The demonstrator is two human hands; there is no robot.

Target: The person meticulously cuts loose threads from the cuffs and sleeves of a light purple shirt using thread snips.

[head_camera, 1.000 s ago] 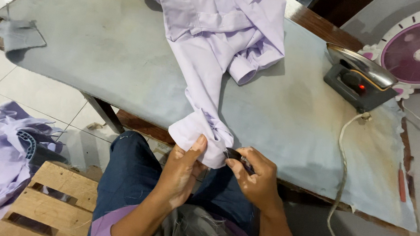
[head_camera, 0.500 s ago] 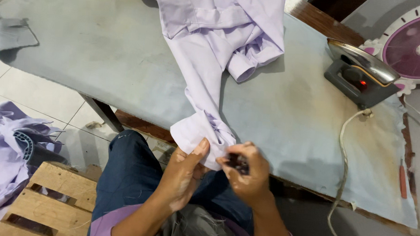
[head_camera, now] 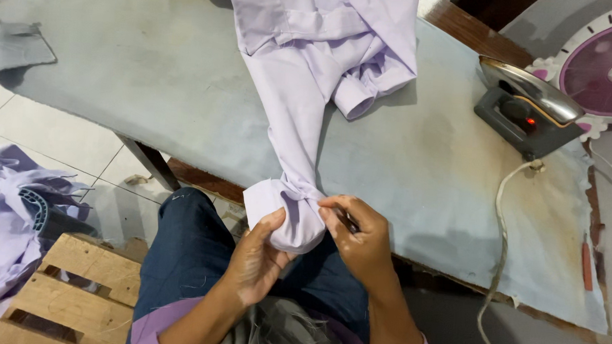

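A pale lilac shirt lies on the grey padded table, one sleeve trailing over the near edge. My left hand cups the sleeve's cuff from below, thumb pressed on the cloth. My right hand pinches the same cuff from the right; a small dark object between its fingers is mostly hidden.
An electric iron rests on its side at the table's right, its white cord hanging over the near edge. A round purple fan stands at the far right. More lilac cloth and a wooden pallet lie on the floor at the left.
My right hand has moved from below the cuff up onto its right side, and both hands now gather the cuff more tightly.
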